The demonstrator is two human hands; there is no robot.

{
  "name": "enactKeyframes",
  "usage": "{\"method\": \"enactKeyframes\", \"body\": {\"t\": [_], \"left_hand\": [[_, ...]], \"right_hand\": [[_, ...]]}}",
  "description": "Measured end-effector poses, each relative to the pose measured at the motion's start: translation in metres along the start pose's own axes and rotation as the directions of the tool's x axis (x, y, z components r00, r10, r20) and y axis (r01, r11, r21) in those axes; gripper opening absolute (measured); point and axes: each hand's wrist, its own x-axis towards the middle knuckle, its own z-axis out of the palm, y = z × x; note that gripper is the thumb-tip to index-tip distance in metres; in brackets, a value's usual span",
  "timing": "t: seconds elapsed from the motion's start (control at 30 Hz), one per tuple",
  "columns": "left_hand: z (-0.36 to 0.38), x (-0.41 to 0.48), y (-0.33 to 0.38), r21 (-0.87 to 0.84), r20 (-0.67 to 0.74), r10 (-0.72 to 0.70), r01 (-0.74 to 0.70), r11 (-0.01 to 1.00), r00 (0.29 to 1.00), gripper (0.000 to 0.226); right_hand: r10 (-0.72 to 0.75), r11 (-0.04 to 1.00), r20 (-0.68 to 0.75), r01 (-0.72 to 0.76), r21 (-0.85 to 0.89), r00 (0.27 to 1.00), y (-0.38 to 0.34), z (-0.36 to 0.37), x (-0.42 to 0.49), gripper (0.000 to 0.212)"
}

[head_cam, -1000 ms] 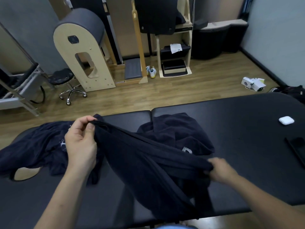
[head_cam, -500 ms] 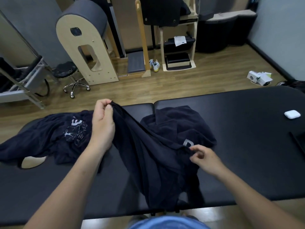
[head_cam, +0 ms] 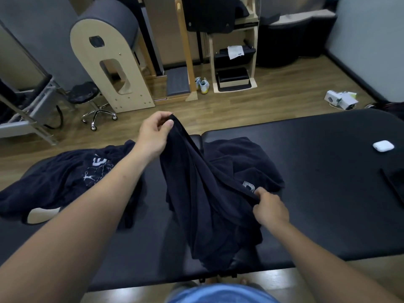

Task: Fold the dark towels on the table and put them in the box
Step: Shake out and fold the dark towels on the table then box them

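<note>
A dark navy towel hangs in folds over the middle of the black padded table. My left hand pinches its top corner and holds it raised. My right hand pinches the towel's edge lower down on the right. A second dark towel with a small pale logo lies crumpled behind it. A third one with white print is spread out at the table's left end. No box is in view.
A white earbud case and a dark flat object lie at the table's right end. Beyond the table are a wood floor, a rolling stool, wooden exercise equipment and a small carton.
My left hand lifted the towel corner up and toward the centre. My right hand let go of the bunched end near the table's front edge and took the edge higher up.
</note>
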Motion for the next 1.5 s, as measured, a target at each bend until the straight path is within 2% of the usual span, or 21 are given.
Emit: {"method": "enactKeyframes", "body": {"t": [0.07, 0.13, 0.2, 0.27, 0.3, 0.37, 0.5, 0.57, 0.7, 0.8, 0.9, 1.0, 1.07, 1.13, 1.23, 1.3, 1.4, 1.5], "left_hand": [[-0.007, 0.007, -0.004, 0.076, -0.011, -0.016, 0.017, 0.997, 1.000, 0.021], [-0.012, 0.011, -0.005, 0.115, -0.063, -0.043, 0.050, 0.992, 0.997, 0.028], [-0.013, 0.011, -0.006, 0.150, -0.109, -0.066, 0.082, 0.985, 0.992, 0.030], [-0.013, 0.010, -0.010, 0.184, -0.122, -0.083, 0.105, 0.977, 0.989, 0.027], [-0.015, 0.010, -0.013, 0.210, -0.127, -0.086, 0.111, 0.971, 0.988, 0.025], [-0.019, 0.011, -0.021, 0.268, -0.147, -0.085, 0.123, 0.956, 0.985, 0.020], [-0.018, 0.011, -0.022, 0.197, -0.150, -0.113, 0.142, 0.970, 0.982, 0.024], [-0.014, 0.010, -0.020, 0.177, -0.139, -0.105, 0.129, 0.976, 0.985, 0.026], [-0.009, 0.009, -0.017, 0.163, -0.085, -0.082, 0.096, 0.982, 0.993, 0.023], [-0.014, 0.011, -0.026, 0.174, -0.061, -0.069, 0.079, 0.982, 0.996, 0.022], [-0.021, 0.016, -0.040, 0.174, -0.066, -0.102, 0.112, 0.978, 0.993, 0.024], [-0.023, 0.019, -0.045, 0.176, -0.078, -0.119, 0.131, 0.976, 0.990, 0.024], [-0.031, 0.026, -0.048, 0.155, -0.102, -0.147, 0.162, 0.975, 0.984, 0.024], [-0.048, 0.038, -0.051, 0.133, -0.138, -0.173, 0.191, 0.972, 0.975, 0.026], [-0.063, 0.062, -0.040, 0.057, -0.201, -0.179, 0.194, 0.979, 0.963, 0.028], [-0.063, 0.080, -0.012, -0.030, -0.250, -0.146, 0.143, 0.989, 0.957, 0.028], [-0.071, 0.109, 0.056, -0.120, -0.307, -0.047, 0.010, 0.993, 0.951, 0.018], [-0.107, 0.141, 0.125, -0.146, -0.405, 0.061, -0.131, 0.981, 0.912, 0.018]], "right_hand": [[-0.102, 0.993, -0.075, 0.106, 0.050, 0.992, 0.001, 0.000, -0.012, 0.042], [-0.343, 0.937, -0.075, 0.347, 0.042, 0.936, 0.000, 0.012, -0.033, 0.036], [-0.522, 0.846, 0.133, 0.531, -0.047, 0.843, -0.003, 0.032, -0.055, 0.032], [-0.521, 0.809, 0.345, 0.581, -0.092, 0.781, -0.005, 0.046, -0.070, 0.036], [-0.505, 0.808, 0.404, 0.582, -0.089, 0.763, -0.007, 0.050, -0.074, 0.041], [-0.500, 0.778, 0.493, 0.619, -0.105, 0.712, -0.016, 0.055, -0.079, 0.056], [-0.506, 0.623, 0.651, 0.762, -0.179, 0.566, -0.051, 0.071, -0.084, 0.088], [-0.478, 0.591, 0.672, 0.773, -0.229, 0.565, -0.071, 0.082, -0.078, 0.093], [-0.343, 0.607, 0.726, 0.731, -0.313, 0.596, -0.096, 0.102, -0.058, 0.095], [-0.251, 0.612, 0.758, 0.706, -0.357, 0.602, -0.098, 0.111, -0.047, 0.082], [-0.219, 0.625, 0.762, 0.688, -0.370, 0.609, -0.091, 0.113, -0.044, 0.065], [-0.178, 0.583, 0.761, 0.690, -0.429, 0.624, -0.085, 0.104, -0.049, 0.051], [-0.146, 0.575, 0.739, 0.664, -0.477, 0.658, -0.075, 0.080, -0.053, 0.041], [-0.155, 0.607, 0.668, 0.604, -0.517, 0.727, -0.060, 0.029, -0.043, 0.036], [-0.204, 0.685, 0.409, 0.428, -0.589, 0.889, -0.045, -0.087, 0.003, 0.026], [-0.232, 0.711, 0.183, 0.295, -0.638, 0.955, -0.051, -0.176, 0.034, 0.019], [-0.301, 0.707, -0.055, 0.184, -0.683, 0.952, -0.083, -0.294, 0.054, 0.023], [-0.453, 0.694, -0.075, 0.299, -0.655, 0.888, -0.105, -0.372, 0.049, 0.030]]}}
